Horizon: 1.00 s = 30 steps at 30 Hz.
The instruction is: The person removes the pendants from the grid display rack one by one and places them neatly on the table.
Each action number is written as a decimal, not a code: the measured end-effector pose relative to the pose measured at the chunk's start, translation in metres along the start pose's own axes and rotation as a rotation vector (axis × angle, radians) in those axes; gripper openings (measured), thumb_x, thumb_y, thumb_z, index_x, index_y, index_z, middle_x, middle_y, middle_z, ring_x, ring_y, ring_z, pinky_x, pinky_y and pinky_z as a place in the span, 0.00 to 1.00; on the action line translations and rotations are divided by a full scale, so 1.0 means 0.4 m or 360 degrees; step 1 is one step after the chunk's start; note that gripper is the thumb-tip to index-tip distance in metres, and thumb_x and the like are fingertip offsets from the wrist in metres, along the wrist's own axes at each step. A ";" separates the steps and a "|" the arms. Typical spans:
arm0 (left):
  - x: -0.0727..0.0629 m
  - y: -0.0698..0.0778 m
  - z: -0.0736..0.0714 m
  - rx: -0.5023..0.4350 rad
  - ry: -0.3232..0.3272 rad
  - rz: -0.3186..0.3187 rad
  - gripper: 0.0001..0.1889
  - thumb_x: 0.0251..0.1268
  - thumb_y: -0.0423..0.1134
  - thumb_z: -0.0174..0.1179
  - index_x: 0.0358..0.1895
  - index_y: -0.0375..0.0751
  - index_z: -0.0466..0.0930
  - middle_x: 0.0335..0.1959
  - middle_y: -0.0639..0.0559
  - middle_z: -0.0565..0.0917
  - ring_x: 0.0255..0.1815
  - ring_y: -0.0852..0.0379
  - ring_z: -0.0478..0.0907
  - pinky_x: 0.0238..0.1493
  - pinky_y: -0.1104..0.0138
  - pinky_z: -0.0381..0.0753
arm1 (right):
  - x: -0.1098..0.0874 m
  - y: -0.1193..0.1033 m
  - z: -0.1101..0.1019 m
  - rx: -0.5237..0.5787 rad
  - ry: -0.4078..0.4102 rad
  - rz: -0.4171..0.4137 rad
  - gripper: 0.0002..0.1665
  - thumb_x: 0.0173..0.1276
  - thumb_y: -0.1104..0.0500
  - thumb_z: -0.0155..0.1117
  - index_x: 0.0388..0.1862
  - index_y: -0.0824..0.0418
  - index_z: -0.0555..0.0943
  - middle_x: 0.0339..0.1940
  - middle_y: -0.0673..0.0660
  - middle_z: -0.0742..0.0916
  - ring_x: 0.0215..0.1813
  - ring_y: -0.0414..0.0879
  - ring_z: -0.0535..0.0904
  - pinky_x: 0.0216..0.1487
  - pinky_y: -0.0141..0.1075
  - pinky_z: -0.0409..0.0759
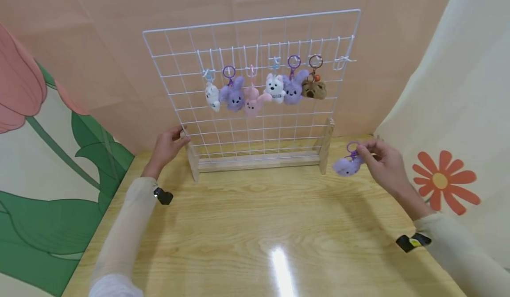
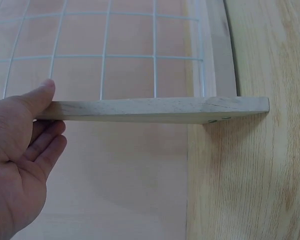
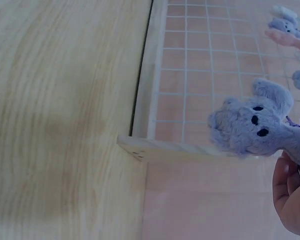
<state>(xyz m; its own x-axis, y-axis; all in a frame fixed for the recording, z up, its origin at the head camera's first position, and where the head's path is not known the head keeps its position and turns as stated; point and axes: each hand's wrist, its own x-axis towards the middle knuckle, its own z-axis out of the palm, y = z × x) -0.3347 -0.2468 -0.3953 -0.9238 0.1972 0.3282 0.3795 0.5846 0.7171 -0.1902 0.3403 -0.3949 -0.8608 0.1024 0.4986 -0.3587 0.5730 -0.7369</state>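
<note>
Our hands are well apart: the right hand pinches the purple plush near the worktop's back right corner; the left hand grips the wooden upright. We'd best brace gently, keeping the purple ring unobstructed. A hanging white plush's chest label is illegible.

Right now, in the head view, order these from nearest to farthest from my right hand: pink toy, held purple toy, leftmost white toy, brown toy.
1. Held purple toy, in your right hand
2. Brown toy, hanging farthest right
3. Pink toy, hanging third from left
4. Leftmost white toy, hanging farthest left
</note>
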 end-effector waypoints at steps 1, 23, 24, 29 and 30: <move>0.000 0.000 0.000 0.0000 -0.0001 0.0000 0.26 0.73 0.36 0.64 0.68 0.26 0.72 0.62 0.27 0.79 0.64 0.34 0.78 0.62 0.49 0.80 | -0.005 0.005 0.000 -0.0016 -0.0011 0.0010 0.10 0.76 0.62 0.64 0.42 0.71 0.82 0.33 0.32 0.84 0.35 0.26 0.81 0.32 0.17 0.78; 0.001 0.002 -0.001 -0.0013 -0.0012 -0.0025 0.27 0.73 0.36 0.64 0.69 0.27 0.71 0.64 0.28 0.78 0.65 0.34 0.77 0.63 0.48 0.80 | -0.132 0.071 0.008 -0.0136 -0.0335 0.0095 0.12 0.80 0.55 0.60 0.43 0.63 0.82 0.33 0.50 0.88 0.29 0.40 0.79 0.22 0.31 0.74; 0.001 0.002 -0.001 -0.0014 -0.0011 -0.0028 0.27 0.73 0.36 0.64 0.69 0.27 0.71 0.64 0.28 0.78 0.64 0.34 0.77 0.63 0.48 0.80 | -0.138 0.074 0.006 -0.0138 -0.0356 0.0084 0.11 0.80 0.55 0.60 0.43 0.62 0.82 0.34 0.50 0.88 0.28 0.41 0.79 0.22 0.32 0.73; 0.002 0.003 -0.002 0.0000 -0.0012 -0.0031 0.27 0.74 0.37 0.64 0.70 0.26 0.71 0.64 0.27 0.77 0.65 0.33 0.77 0.63 0.48 0.80 | -0.160 0.085 -0.001 -0.0133 -0.0456 0.0018 0.08 0.80 0.59 0.59 0.42 0.59 0.83 0.37 0.53 0.89 0.30 0.39 0.79 0.22 0.33 0.72; 0.003 0.004 -0.002 0.0000 -0.0012 -0.0030 0.28 0.74 0.37 0.64 0.70 0.25 0.70 0.64 0.27 0.77 0.65 0.33 0.77 0.63 0.48 0.80 | -0.163 0.086 -0.002 -0.0137 -0.0477 0.0009 0.08 0.80 0.59 0.59 0.42 0.59 0.84 0.38 0.54 0.89 0.32 0.37 0.80 0.24 0.32 0.74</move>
<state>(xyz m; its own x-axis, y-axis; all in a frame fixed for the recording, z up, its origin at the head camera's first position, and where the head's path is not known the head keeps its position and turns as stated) -0.3351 -0.2462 -0.3934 -0.9311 0.1924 0.3100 0.3623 0.5882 0.7231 -0.1463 0.3541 -0.4525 -0.9354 -0.1314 0.3284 -0.3328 0.6412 -0.6914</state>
